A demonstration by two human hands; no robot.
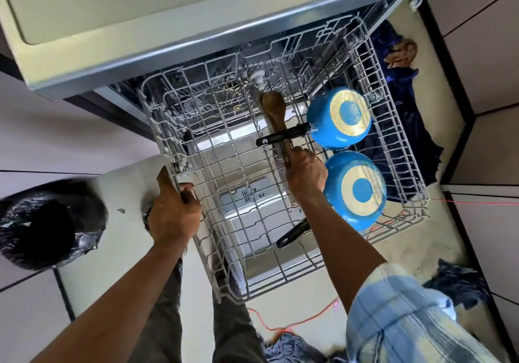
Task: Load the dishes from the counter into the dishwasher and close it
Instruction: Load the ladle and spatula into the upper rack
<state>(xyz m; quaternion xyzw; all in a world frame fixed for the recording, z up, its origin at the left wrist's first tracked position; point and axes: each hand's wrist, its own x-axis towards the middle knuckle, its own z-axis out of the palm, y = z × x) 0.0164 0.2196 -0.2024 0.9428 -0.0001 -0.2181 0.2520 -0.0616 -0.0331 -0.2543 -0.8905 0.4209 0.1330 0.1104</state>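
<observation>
The dishwasher's grey wire rack [224,149] is pulled out over the open door [252,222]. Two blue pans lie upside down on the rack's right side, the far blue pan [339,118] and the near blue pan [355,189], each with a black handle pointing left. My right hand [304,174] is shut on the handle of a wooden spoon [273,109], which lies on the rack under the far pan's handle. My left hand [175,211] grips the rack's left rim.
The counter edge [196,45] overhangs the dishwasher at the top. A black bin bag [47,222] sits on the floor at the left. Dark blue cloth [401,104] lies right of the rack, and a red cord [280,329] runs across the floor.
</observation>
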